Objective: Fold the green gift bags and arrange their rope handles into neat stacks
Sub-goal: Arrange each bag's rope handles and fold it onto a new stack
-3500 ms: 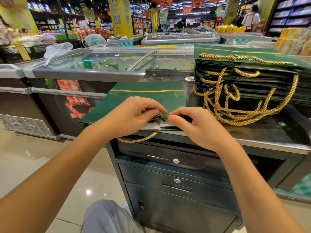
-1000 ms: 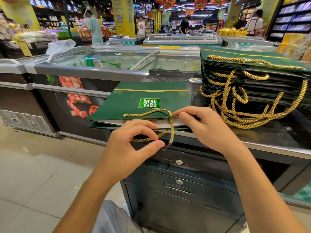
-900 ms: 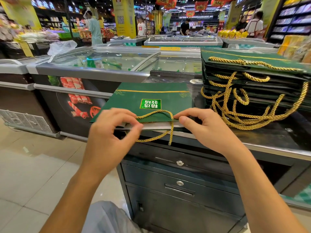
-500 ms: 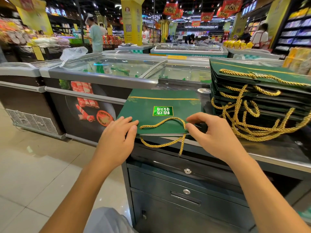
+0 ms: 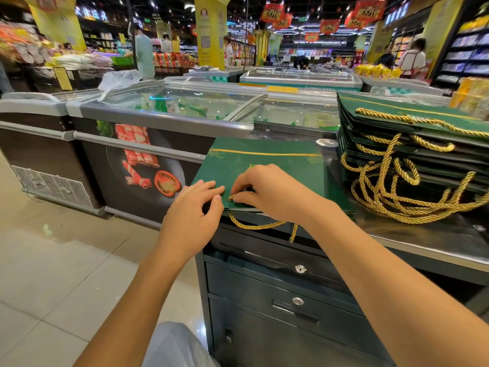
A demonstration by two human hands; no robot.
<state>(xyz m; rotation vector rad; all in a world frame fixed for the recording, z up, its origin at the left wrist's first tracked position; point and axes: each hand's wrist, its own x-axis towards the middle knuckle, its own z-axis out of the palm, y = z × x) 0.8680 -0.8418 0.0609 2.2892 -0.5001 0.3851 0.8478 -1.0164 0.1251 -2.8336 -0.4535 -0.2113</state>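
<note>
At the counter's [image 5: 436, 241] near edge, a person's left hand [image 5: 194, 207] lies flat, fingers straight, on a flattened green gift bag [image 5: 277, 165]. The right hand [image 5: 272, 192] pinches its gold rope handle [image 5: 254, 225], one loop dangling over the edge. Farther right on the countertop, a stack of folded bags [image 5: 412, 120] trails tangled gold ropes [image 5: 397, 200].

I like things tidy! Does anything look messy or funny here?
Yes. One gold rope handle droops over the counter edge below the flat green bag, and the stack's handles spill out in a tangled heap, not neatly arranged.
</note>
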